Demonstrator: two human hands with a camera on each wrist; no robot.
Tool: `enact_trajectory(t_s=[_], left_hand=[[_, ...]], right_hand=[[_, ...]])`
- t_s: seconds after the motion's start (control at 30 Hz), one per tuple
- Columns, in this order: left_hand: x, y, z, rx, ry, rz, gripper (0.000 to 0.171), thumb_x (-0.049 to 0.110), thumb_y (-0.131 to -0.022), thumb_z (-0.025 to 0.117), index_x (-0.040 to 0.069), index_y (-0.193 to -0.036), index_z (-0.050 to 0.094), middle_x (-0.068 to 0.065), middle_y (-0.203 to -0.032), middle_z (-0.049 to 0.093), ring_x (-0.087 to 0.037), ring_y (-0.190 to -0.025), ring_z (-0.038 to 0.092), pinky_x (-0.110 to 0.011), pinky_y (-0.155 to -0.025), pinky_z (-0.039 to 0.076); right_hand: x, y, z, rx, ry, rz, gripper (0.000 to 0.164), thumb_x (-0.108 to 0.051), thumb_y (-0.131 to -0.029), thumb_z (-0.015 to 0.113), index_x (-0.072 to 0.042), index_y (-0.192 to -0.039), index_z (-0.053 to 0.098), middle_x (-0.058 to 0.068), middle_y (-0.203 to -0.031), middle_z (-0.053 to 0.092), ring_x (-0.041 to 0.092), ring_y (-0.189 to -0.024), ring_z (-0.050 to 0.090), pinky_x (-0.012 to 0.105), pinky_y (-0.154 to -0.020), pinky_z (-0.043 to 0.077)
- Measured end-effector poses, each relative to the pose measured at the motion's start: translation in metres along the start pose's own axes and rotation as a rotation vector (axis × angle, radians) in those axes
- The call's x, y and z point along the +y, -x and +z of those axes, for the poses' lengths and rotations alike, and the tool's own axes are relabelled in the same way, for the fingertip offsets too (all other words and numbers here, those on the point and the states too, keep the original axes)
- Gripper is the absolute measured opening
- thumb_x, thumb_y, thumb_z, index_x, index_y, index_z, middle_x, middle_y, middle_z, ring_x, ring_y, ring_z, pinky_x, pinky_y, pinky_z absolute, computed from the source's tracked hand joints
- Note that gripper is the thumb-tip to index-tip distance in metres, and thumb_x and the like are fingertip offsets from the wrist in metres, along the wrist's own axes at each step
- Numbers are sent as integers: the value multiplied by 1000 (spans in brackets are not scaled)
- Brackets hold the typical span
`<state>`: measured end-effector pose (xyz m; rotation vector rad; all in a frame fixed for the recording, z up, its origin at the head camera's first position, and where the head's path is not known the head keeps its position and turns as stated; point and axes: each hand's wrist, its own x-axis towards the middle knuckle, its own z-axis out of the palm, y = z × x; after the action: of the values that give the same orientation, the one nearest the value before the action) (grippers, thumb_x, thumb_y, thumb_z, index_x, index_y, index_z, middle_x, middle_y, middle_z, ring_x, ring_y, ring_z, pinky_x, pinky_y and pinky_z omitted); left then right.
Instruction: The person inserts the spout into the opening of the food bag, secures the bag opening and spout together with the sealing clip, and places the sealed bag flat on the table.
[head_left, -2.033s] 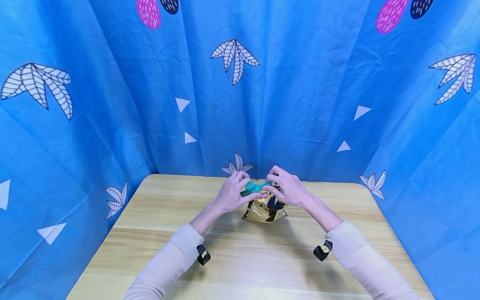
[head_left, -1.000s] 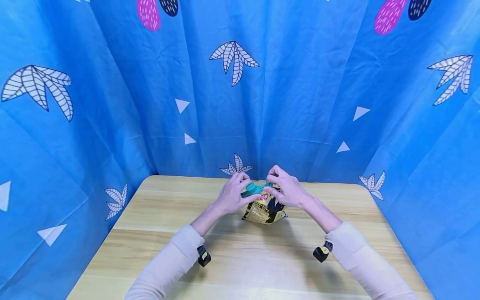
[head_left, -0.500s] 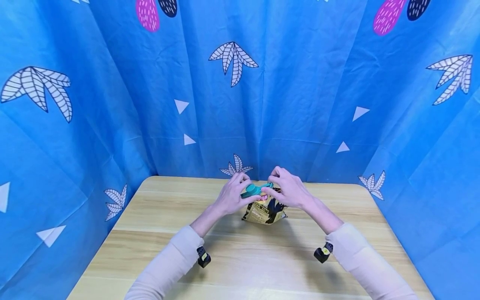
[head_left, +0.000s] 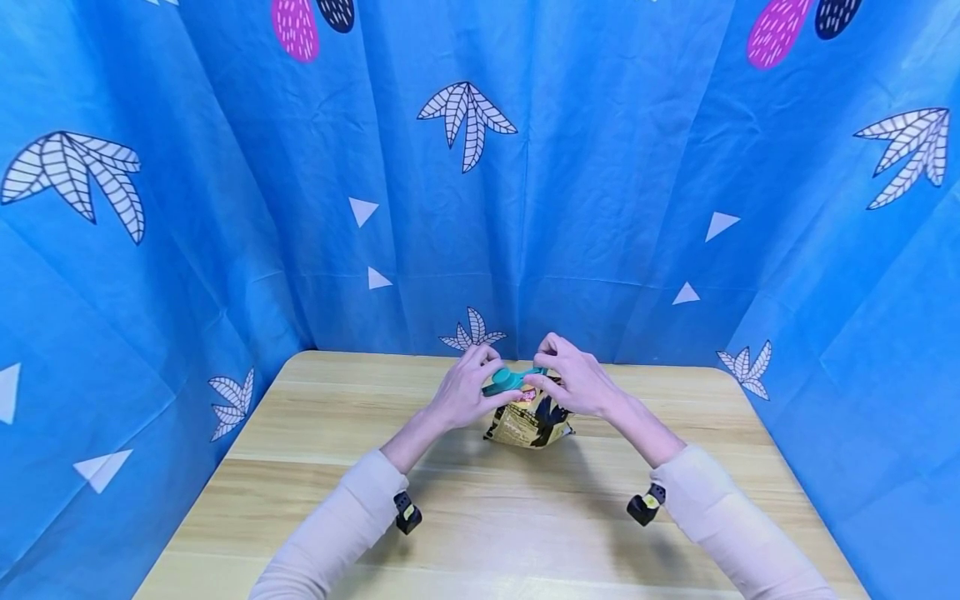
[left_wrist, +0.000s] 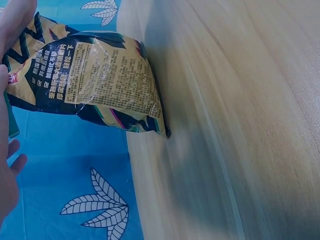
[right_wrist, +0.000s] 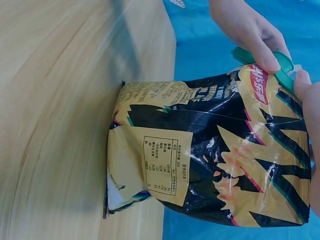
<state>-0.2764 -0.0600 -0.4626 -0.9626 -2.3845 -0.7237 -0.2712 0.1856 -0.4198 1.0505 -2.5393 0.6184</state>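
A gold and black snack bag (head_left: 528,425) stands upright near the back of the table, its bottom on the wood. Across its top lies a green bag clip (head_left: 507,379) with a round cap-like part. My left hand (head_left: 463,390) pinches the clip's left end between thumb and fingers; in the right wrist view that thumb presses beside the round part. At the other end, my right hand (head_left: 574,379) pinches the clip together with the bag's top corner, thumb on the near side. Printed text covers the bag's side (right_wrist: 200,135). My fingers hide both clip ends.
The light wooden table (head_left: 480,517) has rounded back corners. Blue curtains (head_left: 600,167) with leaf prints enclose its back and both sides. A black wrist camera (head_left: 407,512) sits under each sleeve cuff.
My right thumb has slid slightly left along the green clip over the two seconds. The left hand keeps its hold, and the bag stays in place.
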Motion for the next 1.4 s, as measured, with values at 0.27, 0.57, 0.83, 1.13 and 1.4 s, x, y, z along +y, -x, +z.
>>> enact_trajectory(t_s=[0.27,0.57,0.83,1.13,1.4], left_hand=[[-2,0,2,-5,-11,10,35,49,-88,82,18,-99,70,-1,-104,58,-16,-95,50,-25,-75,41],[-1,-1,1,-13,10,7,35,47,-89,82,16,-101,71,-2,-105,59,-16,-96,50,-26,-76,42],[1,-1,-2,-24,6,18,38,47,-88,82,13,-103,71,-2,-107,59,-17,-96,49,-27,-76,41],[2,2,-4,-23,-11,21,39,49,-87,82,15,-100,69,-1,-107,59,-16,-96,49,-28,-77,44],[2,4,-7,-21,-2,30,37,47,-87,82,14,-101,69,-3,-111,62,-17,-99,52,-31,-80,48]], right_hand=[[1,0,1,5,3,-12,26,-32,-99,71,-20,-81,57,0,-97,51,12,-83,48,27,-66,40],[3,2,-1,37,99,-51,21,-37,-95,75,-17,-90,70,0,-97,57,14,-83,50,26,-63,41],[6,8,-1,86,185,-113,32,-47,-97,72,-15,-99,71,2,-98,62,16,-80,51,27,-63,41],[10,18,-3,156,235,-128,40,-55,-99,65,-15,-98,70,3,-98,64,20,-82,54,33,-66,45],[16,26,-2,222,275,-158,33,-48,-95,73,-17,-106,74,3,-101,68,21,-84,58,34,-67,46]])
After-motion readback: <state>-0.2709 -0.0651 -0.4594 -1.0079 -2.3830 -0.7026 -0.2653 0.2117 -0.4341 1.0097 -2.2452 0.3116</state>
